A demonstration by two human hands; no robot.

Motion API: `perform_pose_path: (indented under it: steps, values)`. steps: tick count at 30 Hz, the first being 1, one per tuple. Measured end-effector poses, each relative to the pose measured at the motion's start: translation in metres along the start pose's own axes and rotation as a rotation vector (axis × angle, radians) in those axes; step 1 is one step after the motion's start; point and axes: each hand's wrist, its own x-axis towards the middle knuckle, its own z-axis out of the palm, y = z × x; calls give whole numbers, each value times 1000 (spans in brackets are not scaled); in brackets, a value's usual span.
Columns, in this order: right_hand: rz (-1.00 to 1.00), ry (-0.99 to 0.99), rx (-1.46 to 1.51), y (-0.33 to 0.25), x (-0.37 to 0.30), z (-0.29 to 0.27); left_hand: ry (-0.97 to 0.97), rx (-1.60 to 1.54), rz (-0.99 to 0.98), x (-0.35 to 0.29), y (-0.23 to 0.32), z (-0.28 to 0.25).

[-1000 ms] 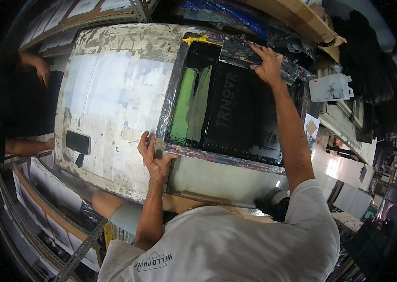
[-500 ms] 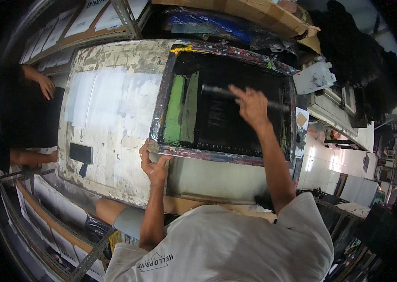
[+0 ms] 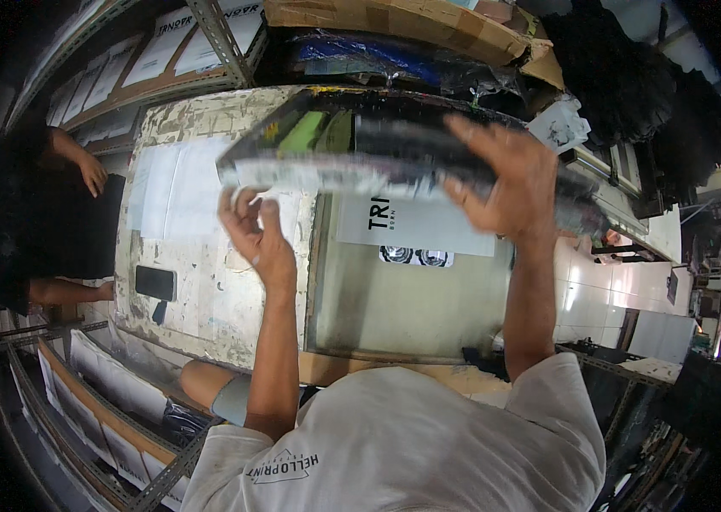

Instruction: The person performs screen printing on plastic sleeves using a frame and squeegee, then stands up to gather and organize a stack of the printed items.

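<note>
Seems to be at screen-raising, with the screen tilted at twelve o'clock over a lettered sheet, left hand loosely spread at nine, right hand splayed at two, perhaps touching. Calls next for lifting clear without smearing.

You wear a pale grey, short-sleeved T-shirt bearing a small dark print with angular outlines toward seven o'clock.
</note>
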Motion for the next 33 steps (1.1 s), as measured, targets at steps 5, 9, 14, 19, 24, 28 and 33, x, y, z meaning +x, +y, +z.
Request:
perform_pose_path:
  steps: [5,9,14,19,24,28,33]
  values:
    - [-5,-32,-81,44,64,-9,-264,769,15,-47,-77,5]
    - [165,-107,-78,53,92,-16,-407,1001,58,-94,-114,-2]
    - [151,-66,17,47,109,-24,-316,833,-124,-94,-115,12]
    - [229,-101,19,43,115,-25,-173,523,-285,-75,-85,31]
    - [276,-72,-15,39,120,-26,-69,514,-381,-32,-78,-5]
    - [289,-47,-78,39,113,-21,42,478,-275,4,-94,-75]
    - [98,21,-111,67,107,-8,207,598,-209,49,-112,-174]
